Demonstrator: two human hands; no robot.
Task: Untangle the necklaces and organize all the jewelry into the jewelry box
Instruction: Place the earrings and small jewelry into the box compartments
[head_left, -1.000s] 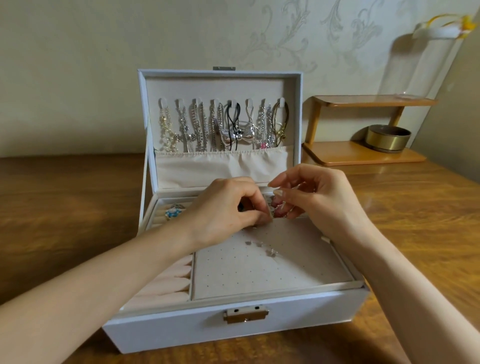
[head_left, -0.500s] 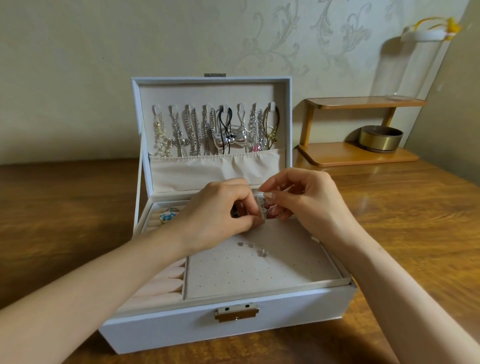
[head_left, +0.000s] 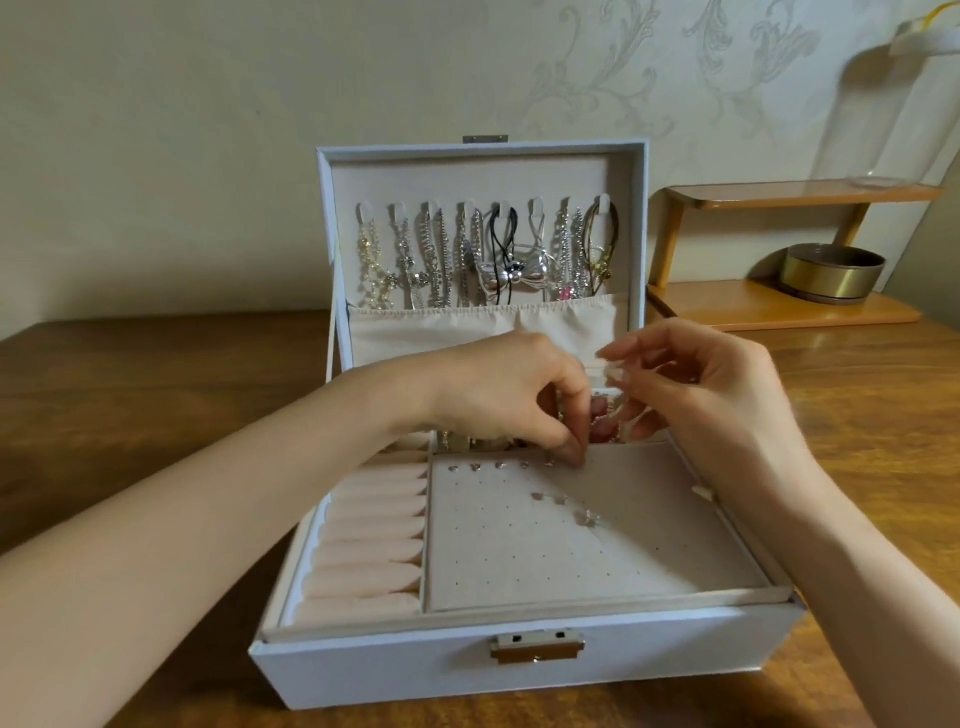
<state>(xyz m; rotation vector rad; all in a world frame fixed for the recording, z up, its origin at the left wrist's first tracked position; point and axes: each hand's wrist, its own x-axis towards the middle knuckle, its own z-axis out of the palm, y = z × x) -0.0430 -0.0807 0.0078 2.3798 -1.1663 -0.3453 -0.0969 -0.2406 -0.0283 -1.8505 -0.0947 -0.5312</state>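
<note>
The white jewelry box (head_left: 415, 670) stands open on the wooden table. Several necklaces (head_left: 467, 260) hang from hooks inside its lid. My left hand (head_left: 509, 395) reaches down to the far edge of the perforated earring panel (head_left: 519, 561) and pinches a small stud earring (head_left: 571, 457) at the end of a row of studs. My right hand (head_left: 711, 395) hovers just right of it, above the back compartment, fingers curled, pinching a small pale piece (head_left: 617, 373) that is blurred. A few more studs (head_left: 558, 501) sit mid-panel.
Pink ring rolls (head_left: 374, 545) fill the box's left side. Pink-stoned jewelry (head_left: 602, 415) lies in the back compartment between my hands. A wooden two-tier shelf (head_left: 779, 306) with a gold tin (head_left: 831, 273) stands at the back right, against the wall.
My hands have parted: the left dropped from the shared small item down to the earring panel's far edge, while the right stayed raised. The view has moved closer to the box.
</note>
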